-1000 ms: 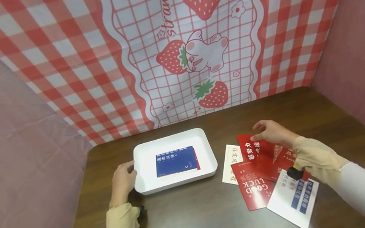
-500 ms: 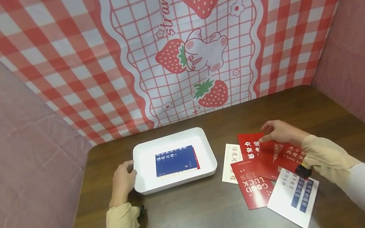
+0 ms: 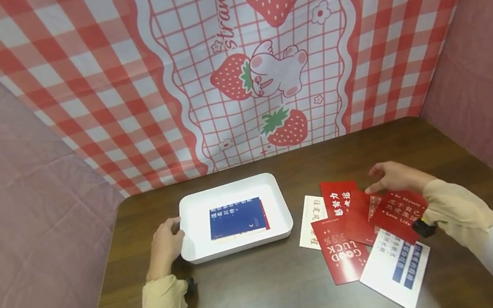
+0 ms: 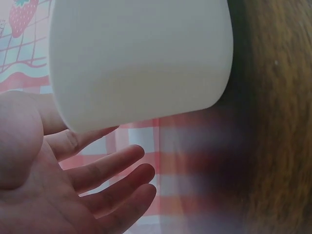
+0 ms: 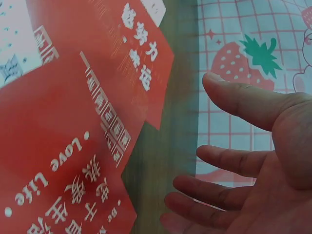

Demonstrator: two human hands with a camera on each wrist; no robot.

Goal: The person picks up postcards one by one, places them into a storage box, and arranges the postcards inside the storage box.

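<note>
My left hand is at the left end of the white tray, its fingers loosely extended beside the outer wall. In the left wrist view the tray wall hides the thumb tip. Inside the tray lies a dark blue card with white writing, partly covering red and pale cards. My right hand hovers by the far side of a spread of cards, holding nothing. Nearest it are a red "Love Life" card and a red card with white characters; thumb and fingers stand well apart.
The spread also has a red "Good Luck" card, a cream card and a white card with blue blocks, overlapping on the brown table. A strawberry-print cloth hangs behind; pink cloth hangs at both sides.
My right hand has drawn back to the right across the cards, uncovering more of the red ones. The left hand, tray and cards stay where they were.
</note>
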